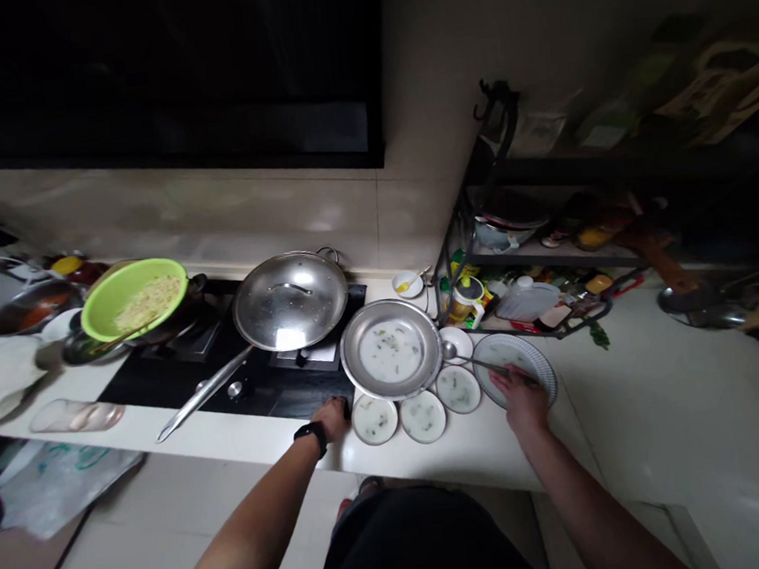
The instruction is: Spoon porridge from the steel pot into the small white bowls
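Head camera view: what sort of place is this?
Most likely a home kitchen: a black glass cooktop holds a lidded steel pan, plates of pale soupy food sit on a white counter, and a cluttered shelf rack stands beside them.

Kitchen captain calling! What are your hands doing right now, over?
Right hand gripping metal spoon across blue-rimmed plate. Left hand at edge of black cooktop. Small plates of milky liquid between hands.
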Tool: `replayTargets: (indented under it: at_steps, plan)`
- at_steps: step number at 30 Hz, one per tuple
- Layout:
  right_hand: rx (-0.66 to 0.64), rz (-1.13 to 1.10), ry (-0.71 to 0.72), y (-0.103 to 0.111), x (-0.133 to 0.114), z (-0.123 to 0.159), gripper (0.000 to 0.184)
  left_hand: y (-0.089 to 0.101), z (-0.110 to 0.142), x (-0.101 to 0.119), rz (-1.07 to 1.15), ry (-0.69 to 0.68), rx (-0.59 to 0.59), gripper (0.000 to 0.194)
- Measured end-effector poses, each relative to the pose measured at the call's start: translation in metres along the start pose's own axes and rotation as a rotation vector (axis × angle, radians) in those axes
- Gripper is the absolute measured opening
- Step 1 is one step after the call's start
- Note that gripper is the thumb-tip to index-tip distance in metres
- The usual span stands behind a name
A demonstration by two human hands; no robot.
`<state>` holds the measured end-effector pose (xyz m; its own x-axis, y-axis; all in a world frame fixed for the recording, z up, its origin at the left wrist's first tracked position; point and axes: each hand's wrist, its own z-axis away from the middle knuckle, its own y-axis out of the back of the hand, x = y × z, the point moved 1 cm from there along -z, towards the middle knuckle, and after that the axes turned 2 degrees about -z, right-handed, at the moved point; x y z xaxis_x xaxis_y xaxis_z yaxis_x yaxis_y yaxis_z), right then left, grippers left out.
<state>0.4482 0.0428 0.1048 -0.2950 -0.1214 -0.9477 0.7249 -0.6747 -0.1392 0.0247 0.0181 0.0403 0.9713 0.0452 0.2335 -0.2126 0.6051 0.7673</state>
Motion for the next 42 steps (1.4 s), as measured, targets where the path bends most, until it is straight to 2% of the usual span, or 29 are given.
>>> replayTargets:
  at_steps: [5,9,11,14,17,18,20,22,23,25,27,30,32,35,37,38,40,42]
  plan:
    - [0.044,-0.075,0.026,0.005,-0.024,-0.001,0.042,-0.001,-0.001,-0.001,-0.008,0.005,-0.002,0.035]
    - [-0.020,0.006,0.135,-0.003,-0.056,0.009,0.037,-0.003,-0.001,-0.002,0.001,-0.001,0.007,0.033]
    - [-0.059,0.031,0.153,-0.012,-0.063,0.015,0.037,-0.003,-0.001,-0.002,0.002,-0.005,0.009,0.033]
    - [-0.121,0.067,0.129,-0.032,-0.054,0.023,0.039,-0.003,-0.001,-0.002,-0.005,-0.005,0.004,0.035]
    - [-0.283,0.235,0.169,-0.056,-0.032,0.038,0.037,-0.002,0.000,-0.001,-0.011,0.001,0.005,0.035]
    - [-0.364,0.317,0.242,-0.064,-0.025,0.045,0.035,-0.001,0.000,-0.001,-0.011,-0.002,0.005,0.035]
    - [-0.573,0.496,0.494,-0.073,-0.018,0.059,0.031,0.000,0.001,-0.001,-0.008,-0.010,0.002,0.033]
    - [-0.777,0.664,0.777,-0.073,-0.020,0.071,0.028,0.001,0.002,0.000,-0.001,-0.008,0.000,0.032]
    - [-0.838,0.734,0.890,-0.069,-0.023,0.075,0.028,0.001,0.002,0.000,0.004,-0.003,0.001,0.032]
    - [-0.822,0.834,1.039,-0.053,-0.035,0.075,0.029,0.002,0.003,0.000,0.013,0.004,0.001,0.033]
    - [-0.665,0.887,1.103,-0.034,-0.048,0.064,0.028,0.002,0.003,0.000,0.015,-0.004,0.003,0.034]
    - [-0.517,0.948,1.082,-0.015,-0.055,0.039,0.027,0.001,0.002,-0.001,0.012,-0.015,0.009,0.034]
    - [-0.538,0.990,1.055,-0.011,-0.051,0.023,0.028,0.000,0.002,-0.002,0.006,-0.010,0.006,0.034]
    - [-0.655,1.003,0.956,-0.011,-0.039,0.010,0.030,0.000,0.000,-0.003,-0.002,-0.005,-0.012,0.034]
    - [-0.669,0.935,0.829,-0.009,-0.032,0.009,0.028,0.000,0.000,-0.002,-0.001,-0.004,-0.018,0.034]
    - [-0.634,0.858,0.731,-0.007,-0.029,0.010,0.025,0.000,0.000,-0.002,0.000,-0.004,-0.016,0.034]
    - [-0.500,0.659,0.508,-0.003,-0.024,0.011,0.022,0.000,0.000,-0.001,-0.001,-0.003,-0.007,0.033]
    - [-0.336,0.465,0.314,-0.002,-0.018,0.010,0.027,0.000,0.001,-0.001,-0.006,0.000,-0.003,0.033]
